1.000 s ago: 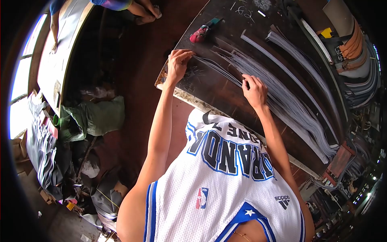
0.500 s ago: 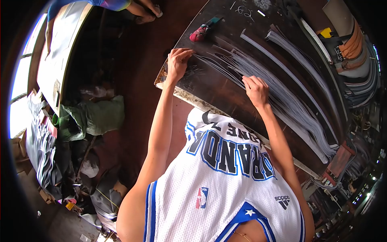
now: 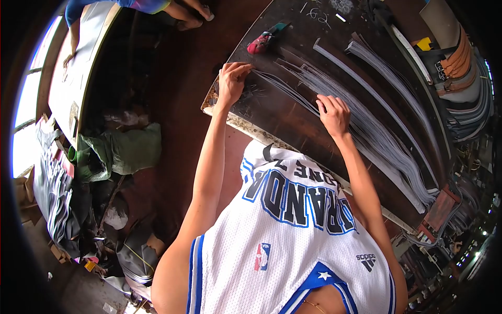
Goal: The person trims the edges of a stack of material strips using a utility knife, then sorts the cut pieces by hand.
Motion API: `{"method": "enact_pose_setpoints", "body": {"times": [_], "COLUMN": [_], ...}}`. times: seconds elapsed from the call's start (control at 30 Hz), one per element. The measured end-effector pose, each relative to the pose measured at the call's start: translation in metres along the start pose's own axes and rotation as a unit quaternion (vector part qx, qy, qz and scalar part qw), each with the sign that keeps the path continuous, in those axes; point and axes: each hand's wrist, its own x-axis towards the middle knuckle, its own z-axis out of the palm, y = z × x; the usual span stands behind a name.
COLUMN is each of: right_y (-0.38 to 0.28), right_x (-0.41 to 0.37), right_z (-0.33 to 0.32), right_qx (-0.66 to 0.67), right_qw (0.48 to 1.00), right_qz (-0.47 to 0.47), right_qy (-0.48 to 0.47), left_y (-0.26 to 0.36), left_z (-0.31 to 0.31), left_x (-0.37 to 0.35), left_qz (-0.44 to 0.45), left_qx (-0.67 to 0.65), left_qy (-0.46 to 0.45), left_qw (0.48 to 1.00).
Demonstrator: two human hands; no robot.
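Loose strips (image 3: 286,89) could be snagged on the bundle (image 3: 362,123) if pulled sideways; left hand (image 3: 231,83) and right hand (image 3: 334,115) are narrowed, grip unclear.

Passable tabletop (image 3: 298,123) on wearer's side of wide strip bundle (image 3: 368,128), but right forearm (image 3: 361,170) crosses it. Beyond bundle, narrow gap, then single strip (image 3: 375,94) in the way; red-and-dark item (image 3: 258,45) obstructs near bundle's left end.
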Motion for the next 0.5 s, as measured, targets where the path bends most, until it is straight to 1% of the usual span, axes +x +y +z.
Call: {"method": "enact_pose_setpoints", "body": {"times": [0.13,0.27,0.5], "right_y": [-0.0002,0.0037,0.0057], "right_x": [-0.0016,-0.0038,-0.0057], "right_z": [-0.0003,0.0012,0.0002], "right_qx": [-0.006,-0.013,-0.008], "right_qw": [1.0,0.999,0.998], "right_qz": [-0.004,-0.029,-0.053], "right_qy": [-0.004,-0.017,-0.024], "left_y": [-0.0017,-0.0003,-0.0001], "left_z": [0.0018,0.0025,0.0025], "left_x": [-0.0005,-0.0009,-0.0005], "left_qz": [0.002,0.002,-0.005], "left_qx": [0.003,0.008,0.014], "left_qy": [0.007,0.017,0.014], "left_qw": [1.0,1.0,1.0]}}
